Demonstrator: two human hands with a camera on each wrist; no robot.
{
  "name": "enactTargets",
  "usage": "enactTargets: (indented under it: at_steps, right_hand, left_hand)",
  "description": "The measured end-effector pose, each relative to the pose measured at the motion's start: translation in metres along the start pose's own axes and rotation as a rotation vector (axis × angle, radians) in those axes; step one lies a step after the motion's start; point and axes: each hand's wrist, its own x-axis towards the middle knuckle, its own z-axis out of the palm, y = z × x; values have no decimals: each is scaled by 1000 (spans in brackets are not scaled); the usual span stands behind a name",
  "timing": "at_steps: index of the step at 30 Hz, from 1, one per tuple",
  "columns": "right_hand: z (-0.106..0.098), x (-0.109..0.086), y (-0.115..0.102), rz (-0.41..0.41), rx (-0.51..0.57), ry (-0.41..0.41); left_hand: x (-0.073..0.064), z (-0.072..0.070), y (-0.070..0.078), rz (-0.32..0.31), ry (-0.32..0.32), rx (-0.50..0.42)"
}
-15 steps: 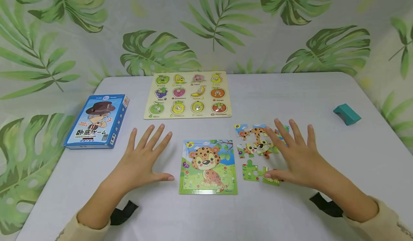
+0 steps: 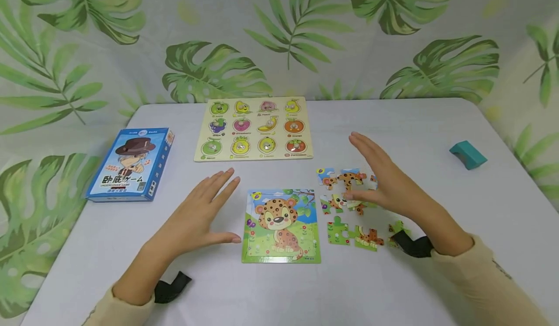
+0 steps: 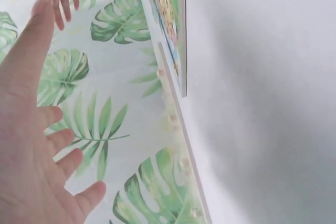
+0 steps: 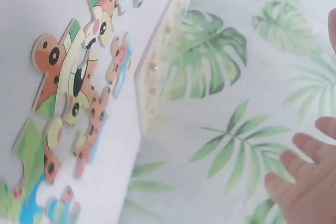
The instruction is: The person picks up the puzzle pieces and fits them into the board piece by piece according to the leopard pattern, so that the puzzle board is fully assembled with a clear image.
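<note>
My left hand (image 2: 192, 219) hovers left of a square leopard picture board (image 2: 281, 226), its fingers extended and the thumb pointing toward the board's left edge. My right hand (image 2: 388, 185) is raised over several loose leopard jigsaw pieces (image 2: 338, 231), fingers straight, thumb spread apart, and it hides part of the pieces in the head view. Both hands hold nothing. In the right wrist view, pieces with the leopard's face (image 4: 79, 77) lie loosely spaced on the white table. The left wrist view shows the left palm (image 3: 26, 145) with its fingers apart.
A wooden fruit puzzle board (image 2: 254, 156) lies at the back of the table. At the left is a blue card game box (image 2: 128, 166). A teal arched block (image 2: 468, 154) sits far right. Leaf-patterned cloth (image 2: 218, 69) hangs behind the white table (image 2: 279, 297).
My right hand has moved left and turned more side-on, uncovering lower-right puzzle pieces. My left hand has turned slightly, bringing its fingers closer together. The boards, box and block stay put.
</note>
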Motion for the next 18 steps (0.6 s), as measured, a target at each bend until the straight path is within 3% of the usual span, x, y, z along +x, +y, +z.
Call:
enactTargets:
  at_steps: [5, 9, 18]
  right_hand:
    - [17, 16, 15, -3, 142, 82]
    - [32, 21, 30, -9, 211, 108]
    - [49, 19, 53, 68, 262, -22]
  left_hand:
    - [3, 9, 2, 17, 36, -97]
    - [5, 18, 4, -29, -2, -174]
    - [4, 37, 3, -179, -136, -379]
